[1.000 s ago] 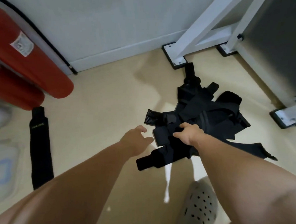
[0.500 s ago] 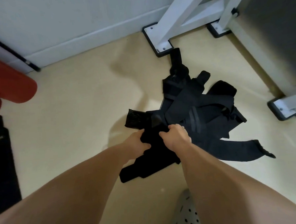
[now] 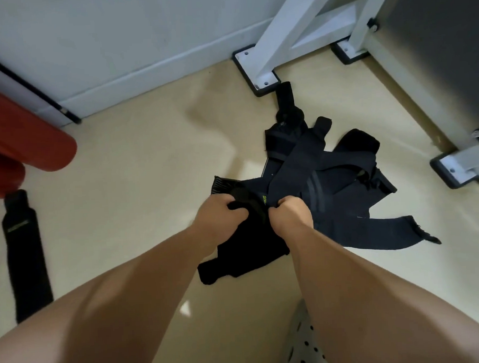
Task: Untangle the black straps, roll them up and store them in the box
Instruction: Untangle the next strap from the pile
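Head view: the tangle of black straps (image 3: 329,173) lies in a heap on the beige floor (image 3: 135,173), near the black-edged foot plate (image 3: 254,69) of a white metal frame (image 3: 283,32). One strap end reaches up to touch that plate. Another long strap tail (image 3: 379,232) trails out to the right across the floor.

Both bare arms reach down to the near edge of the heap. The left grip (image 3: 220,214) has its fingers curled round a thick black strap fold (image 3: 247,201). The right grip (image 3: 290,214), just beside it, pinches the neighbouring strap edge next to some small green lettering (image 3: 264,199). The two nearly touch.

A separate black strap (image 3: 24,253) lies flat and straight on the floor at the left, well apart from the heap, below two red cylinders (image 3: 23,148). A grey perforated shoe (image 3: 305,350) shows at the bottom edge, partly hidden by the right forearm.
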